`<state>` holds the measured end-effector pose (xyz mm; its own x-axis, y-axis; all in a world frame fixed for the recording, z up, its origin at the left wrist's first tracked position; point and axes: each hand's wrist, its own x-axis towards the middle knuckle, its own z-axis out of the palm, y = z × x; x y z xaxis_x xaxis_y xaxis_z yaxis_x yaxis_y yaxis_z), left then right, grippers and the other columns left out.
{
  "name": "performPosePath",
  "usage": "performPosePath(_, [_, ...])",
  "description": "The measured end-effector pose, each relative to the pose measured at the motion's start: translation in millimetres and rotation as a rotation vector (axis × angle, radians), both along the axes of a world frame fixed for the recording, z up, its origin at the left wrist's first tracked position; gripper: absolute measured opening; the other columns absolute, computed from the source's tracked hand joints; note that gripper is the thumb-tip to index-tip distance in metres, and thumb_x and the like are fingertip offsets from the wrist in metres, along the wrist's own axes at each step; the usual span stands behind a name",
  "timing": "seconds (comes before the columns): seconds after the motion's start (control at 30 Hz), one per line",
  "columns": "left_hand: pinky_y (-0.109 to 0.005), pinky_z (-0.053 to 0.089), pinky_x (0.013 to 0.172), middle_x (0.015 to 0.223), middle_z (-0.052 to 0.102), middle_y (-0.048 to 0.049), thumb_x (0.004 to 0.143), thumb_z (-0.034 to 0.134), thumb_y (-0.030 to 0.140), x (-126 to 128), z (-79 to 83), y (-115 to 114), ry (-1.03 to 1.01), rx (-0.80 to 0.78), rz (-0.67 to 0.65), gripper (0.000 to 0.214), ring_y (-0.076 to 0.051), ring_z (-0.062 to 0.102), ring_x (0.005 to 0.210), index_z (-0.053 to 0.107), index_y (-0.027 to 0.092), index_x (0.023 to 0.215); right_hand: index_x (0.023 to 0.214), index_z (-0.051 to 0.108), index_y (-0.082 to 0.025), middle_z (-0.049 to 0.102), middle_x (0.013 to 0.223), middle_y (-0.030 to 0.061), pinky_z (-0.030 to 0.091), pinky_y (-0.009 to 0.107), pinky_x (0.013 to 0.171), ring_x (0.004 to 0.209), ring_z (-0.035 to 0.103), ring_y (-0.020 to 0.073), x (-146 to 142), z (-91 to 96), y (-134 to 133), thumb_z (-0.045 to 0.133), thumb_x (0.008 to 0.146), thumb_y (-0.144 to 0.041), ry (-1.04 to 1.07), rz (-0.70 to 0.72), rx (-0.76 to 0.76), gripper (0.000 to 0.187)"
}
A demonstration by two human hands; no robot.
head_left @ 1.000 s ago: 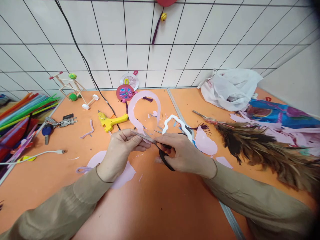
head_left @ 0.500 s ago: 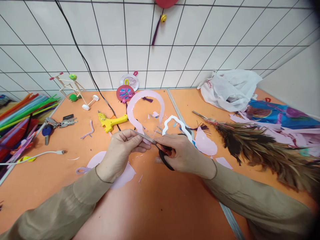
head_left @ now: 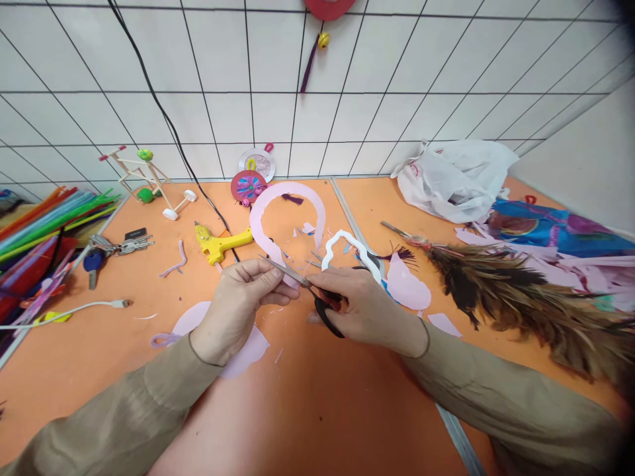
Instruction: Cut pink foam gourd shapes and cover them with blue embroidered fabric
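centrally, before the tabletop's (head_left: 322, 390) far edge: one pink loop (head_left: 256, 221), open-ended, of paper-like sheet. left hand (head_left: 238, 301) pinched one end between thumb and fingers; right hand (head_left: 364, 301) grasped scissors (head_left: 328, 319), black-handled, blades beside that pinch. handling, as judged: light, pliant, prone to creasing or tearing, hardly slippery; best hold was flat across the band, near the cut.

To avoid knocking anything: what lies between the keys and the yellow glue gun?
In the head view, a bent pink strip lies on the orange table between keys and glue gun.
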<state>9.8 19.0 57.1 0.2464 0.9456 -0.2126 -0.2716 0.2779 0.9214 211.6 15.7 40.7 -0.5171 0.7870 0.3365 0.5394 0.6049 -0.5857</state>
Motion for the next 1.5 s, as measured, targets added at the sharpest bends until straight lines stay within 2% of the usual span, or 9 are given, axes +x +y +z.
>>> performPosePath(0.97, [-0.018, 0.058, 0.064, 0.073, 0.076, -0.0067, 0.074, 0.080, 0.029, 1.0, -2.2, 0.2, -0.073, -0.047, -0.020, 0.017, -0.013, 0.070, 0.066, 0.078, 0.013, 0.069, 0.066, 0.035, -0.021, 0.037, 0.057, -0.0078, 0.024, 0.022, 0.053, 0.053, 0.030, 0.0081, -0.5, -5.4, 1.3, 0.069, 0.083, -0.024, 0.026, 0.028, 0.043, 0.038])
performPosePath(1.3, [-0.019, 0.057, 0.062, 0.075, 0.077, -0.0081, 0.076, 0.078, 0.028, -0.7, 2.4, 0.1, -0.035, 0.004, -0.021, 0.017, -0.013, 0.070, 0.065, 0.076, 0.012, 0.068, 0.065, 0.044, -0.019, 0.038, 0.056, -0.0077, 0.025, 0.022, 0.052, 0.053, 0.030, 0.0078, -0.8, 0.0, -0.4, 0.073, 0.077, -0.023, 0.023, 0.010, -0.038, 0.031])
performPosePath(1.43, [-0.018, 0.056, 0.060, 0.075, 0.077, -0.0095, 0.076, 0.078, 0.029, -0.5, 1.4, 1.3, -0.028, -0.010, -0.013, 0.018, -0.012, 0.069, 0.063, 0.076, 0.011, 0.069, 0.075, 0.059, -0.017, 0.040, 0.057, -0.0077, 0.027, 0.022, 0.051, 0.052, 0.032, 0.0080, 0.2, 1.3, 0.3, 0.073, 0.073, -0.019, 0.060, 0.002, -0.164, 0.014])
performPosePath(1.5, [-0.018, 0.055, 0.059, 0.073, 0.077, -0.0094, 0.073, 0.081, 0.030, -0.1, -0.5, 1.7, -0.037, -0.026, 0.004, 0.020, -0.012, 0.069, 0.061, 0.075, 0.011, 0.069, 0.080, 0.063, -0.017, 0.041, 0.058, -0.0073, 0.028, 0.022, 0.050, 0.053, 0.034, 0.0083, 0.5, 3.1, 0.2, 0.071, 0.074, -0.022, 0.130, -0.002, -0.234, 0.011])
